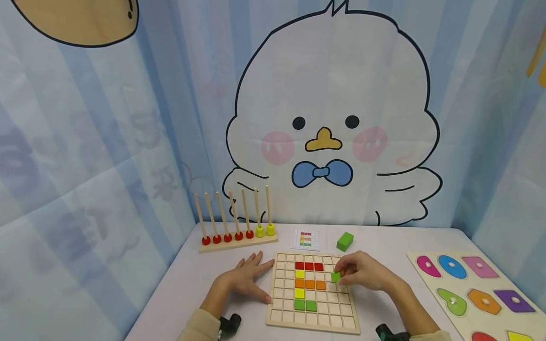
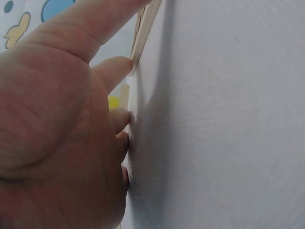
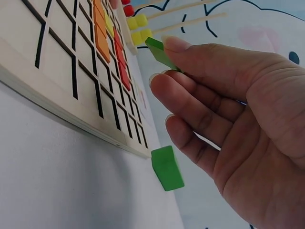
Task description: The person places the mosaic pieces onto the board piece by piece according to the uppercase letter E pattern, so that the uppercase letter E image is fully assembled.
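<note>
A wooden grid board lies on the table, with red, yellow, orange and green square tiles in some of its cells. My right hand pinches a green square tile between thumb and fingers, over the board's right side. In the right wrist view that tile shows tilted, held by one edge. My left hand rests with spread fingers on the table, its thumb and index fingertip at the board's left edge. Two green tiles sit side by side in a lower row of the board.
Behind the board lie a small pattern card and a green block. A peg stand with red and yellow beads stands at the back left. On the right is a shape puzzle board with colourful knobbed pieces.
</note>
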`<state>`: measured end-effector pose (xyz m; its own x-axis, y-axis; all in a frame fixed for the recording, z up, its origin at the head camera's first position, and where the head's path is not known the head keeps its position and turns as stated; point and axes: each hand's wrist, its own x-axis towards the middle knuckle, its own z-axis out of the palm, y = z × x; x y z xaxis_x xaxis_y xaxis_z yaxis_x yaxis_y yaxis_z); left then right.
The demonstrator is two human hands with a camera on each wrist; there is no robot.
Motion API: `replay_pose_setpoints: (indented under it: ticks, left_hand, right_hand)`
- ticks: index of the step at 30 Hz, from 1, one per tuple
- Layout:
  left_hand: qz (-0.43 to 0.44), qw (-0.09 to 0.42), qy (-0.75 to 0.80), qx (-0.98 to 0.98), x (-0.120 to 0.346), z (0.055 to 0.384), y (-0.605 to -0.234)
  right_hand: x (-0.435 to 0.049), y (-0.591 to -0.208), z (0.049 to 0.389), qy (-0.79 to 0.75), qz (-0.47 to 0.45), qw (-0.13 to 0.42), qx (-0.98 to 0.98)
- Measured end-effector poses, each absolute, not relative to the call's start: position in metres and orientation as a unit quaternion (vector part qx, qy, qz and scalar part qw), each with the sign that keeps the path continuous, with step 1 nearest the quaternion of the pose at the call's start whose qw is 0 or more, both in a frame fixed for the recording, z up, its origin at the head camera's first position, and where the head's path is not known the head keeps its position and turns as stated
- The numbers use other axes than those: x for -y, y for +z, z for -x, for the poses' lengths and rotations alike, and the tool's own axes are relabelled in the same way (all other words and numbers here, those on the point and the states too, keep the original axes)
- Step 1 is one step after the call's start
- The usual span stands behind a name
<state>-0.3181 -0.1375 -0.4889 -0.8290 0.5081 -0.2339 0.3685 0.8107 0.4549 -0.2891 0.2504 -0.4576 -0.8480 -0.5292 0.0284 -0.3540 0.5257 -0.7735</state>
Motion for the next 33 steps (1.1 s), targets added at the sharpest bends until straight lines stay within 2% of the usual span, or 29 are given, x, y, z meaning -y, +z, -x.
replay_pose_setpoints:
  ticks: [33]
  left_hand:
    - [-0.229, 0.179, 0.197, -0.936, 0.138, 0.322, -0.494]
  right_hand:
    - [-0.216, -0.467, 0.281, -0.402, 0.281, 0.202, -0.848]
